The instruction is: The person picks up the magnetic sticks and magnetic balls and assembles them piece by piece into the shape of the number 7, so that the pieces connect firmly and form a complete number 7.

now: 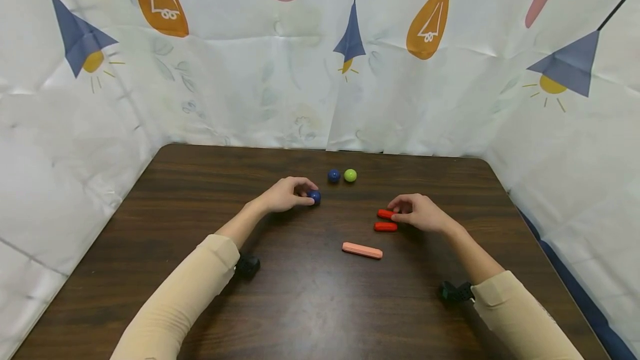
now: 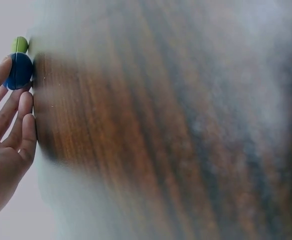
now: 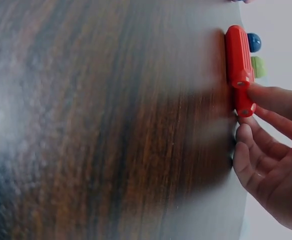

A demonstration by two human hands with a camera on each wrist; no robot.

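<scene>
At the middle of the table, my left hand (image 1: 289, 194) holds a shiny blue ball (image 1: 314, 197) between thumb and fingers. The left wrist view shows that ball (image 2: 20, 71) by the thumb tip, overlapping a green one behind. On the right, my right hand (image 1: 417, 211) pinches the end of a short red ridged stick (image 1: 385, 214) with thumb and forefinger. A second red stick (image 1: 385, 227) lies parallel to it on the near side. In the right wrist view the nearer stick (image 3: 238, 56) partly covers the held one (image 3: 244, 104).
A second blue ball (image 1: 334, 175) and a lime green ball (image 1: 350, 175) sit side by side farther back. Closer to me, a salmon ridged stick (image 1: 362, 250) lies slightly slanted on the dark wooden table (image 1: 310, 304). A printed white curtain (image 1: 240, 82) hangs behind the back edge.
</scene>
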